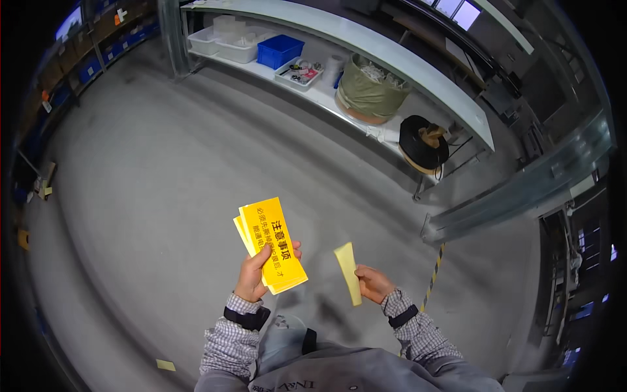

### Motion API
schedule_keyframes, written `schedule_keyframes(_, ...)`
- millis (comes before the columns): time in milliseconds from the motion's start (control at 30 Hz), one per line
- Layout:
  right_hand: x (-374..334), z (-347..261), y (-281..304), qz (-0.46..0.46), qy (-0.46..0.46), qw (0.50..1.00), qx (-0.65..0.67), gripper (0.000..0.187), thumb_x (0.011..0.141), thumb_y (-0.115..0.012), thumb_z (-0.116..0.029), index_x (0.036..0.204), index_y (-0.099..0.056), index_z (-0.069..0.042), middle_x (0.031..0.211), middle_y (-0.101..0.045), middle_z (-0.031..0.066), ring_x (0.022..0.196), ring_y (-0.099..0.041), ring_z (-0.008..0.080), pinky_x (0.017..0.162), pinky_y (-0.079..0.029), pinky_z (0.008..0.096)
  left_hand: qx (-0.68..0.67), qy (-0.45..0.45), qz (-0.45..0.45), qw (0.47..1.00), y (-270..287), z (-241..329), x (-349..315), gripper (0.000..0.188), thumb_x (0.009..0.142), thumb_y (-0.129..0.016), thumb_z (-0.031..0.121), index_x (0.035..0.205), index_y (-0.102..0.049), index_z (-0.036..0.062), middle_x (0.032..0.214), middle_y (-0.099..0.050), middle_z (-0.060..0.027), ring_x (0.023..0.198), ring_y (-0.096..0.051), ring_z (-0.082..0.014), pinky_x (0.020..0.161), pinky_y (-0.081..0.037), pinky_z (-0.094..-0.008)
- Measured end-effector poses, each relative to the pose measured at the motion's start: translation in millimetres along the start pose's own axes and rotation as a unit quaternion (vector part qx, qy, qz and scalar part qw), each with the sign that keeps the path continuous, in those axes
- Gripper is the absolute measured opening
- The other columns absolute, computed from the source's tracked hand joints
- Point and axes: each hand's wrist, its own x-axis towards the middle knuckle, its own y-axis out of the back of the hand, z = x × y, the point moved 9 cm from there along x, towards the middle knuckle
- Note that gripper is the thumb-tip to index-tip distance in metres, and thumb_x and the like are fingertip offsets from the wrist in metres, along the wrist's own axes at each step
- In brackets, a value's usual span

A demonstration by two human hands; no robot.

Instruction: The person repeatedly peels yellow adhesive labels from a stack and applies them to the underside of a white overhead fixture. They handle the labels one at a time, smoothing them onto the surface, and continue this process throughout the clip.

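Observation:
My left hand (251, 273) is closed around a stack of orange-yellow printed label cards (274, 242), thumb on top and fingertips showing at the right edge. The cards are slightly fanned, with paler edges at the left and bottom. To the right, my right hand (374, 283) pinches a pale yellow paper strip (349, 273) by its right edge. The strip is slightly curved and hangs apart from the stack. Both hands are held above the grey floor.
A white-topped shelf bench (392, 39) stands ahead. On its lower shelf are a blue bin (279, 51), white trays (299, 73), a green fabric-wrapped drum (373, 90) and a black cable reel (424, 144). A metal post (516, 179) stands right. A yellow paper piece (166, 365) lies on the floor.

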Motion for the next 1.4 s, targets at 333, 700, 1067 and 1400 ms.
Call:
schedule_keyframes(333,205,-282,78,0.009,0.109,0.993,-0.053,0.027,0.090,-0.050,-0.010,0.114,-0.048,0.004,0.105,-0.060,0.0112,0.091,-0.062,0.0205,0.082,-0.052,0.0335,0.098,0.002,0.033,0.995,-9,34,182,0.046,0.094,-0.044,0.022,0.131,-0.030,-0.0005,0.117,-0.051,-0.0262,0.104,-0.055,-0.0336,0.086,-0.049,-0.0446)
schedule_keyframes(700,507,-662,277,0.085,0.206,0.955,-0.197,0.050,0.086,-0.045,-0.030,0.125,-0.038,0.000,0.120,-0.048,0.0179,0.108,-0.045,0.0361,0.093,-0.036,0.0472,0.020,-0.155,0.191,0.969,40,35,268,0.046,0.092,-0.049,0.020,0.131,-0.033,-0.0009,0.120,-0.051,-0.0221,0.109,-0.055,-0.0296,0.093,-0.045,-0.0410)
schedule_keyframes(1067,600,-267,78,-0.279,-0.202,0.862,-0.372,0.067,0.080,-0.041,-0.047,0.130,-0.030,-0.004,0.129,-0.036,0.0168,0.114,-0.028,0.0350,0.089,-0.024,0.0511,0.080,-0.337,0.297,0.890,60,44,247,0.041,0.090,-0.052,0.016,0.125,-0.036,-0.0008,0.114,-0.055,-0.0152,0.104,-0.058,-0.0223,0.087,-0.049,-0.0348)
schedule_keyframes(1400,296,-204,-274,-0.543,-0.053,0.718,-0.432,0.023,0.079,-0.059,0.002,0.102,-0.057,0.003,0.088,-0.063,0.0115,0.073,-0.060,0.0134,0.058,-0.050,0.0300,0.133,-0.350,0.344,0.861,48,66,193,0.042,0.091,-0.052,0.023,0.123,-0.041,-0.0010,0.111,-0.057,-0.0124,0.100,-0.058,-0.0168,0.086,-0.048,-0.0310)
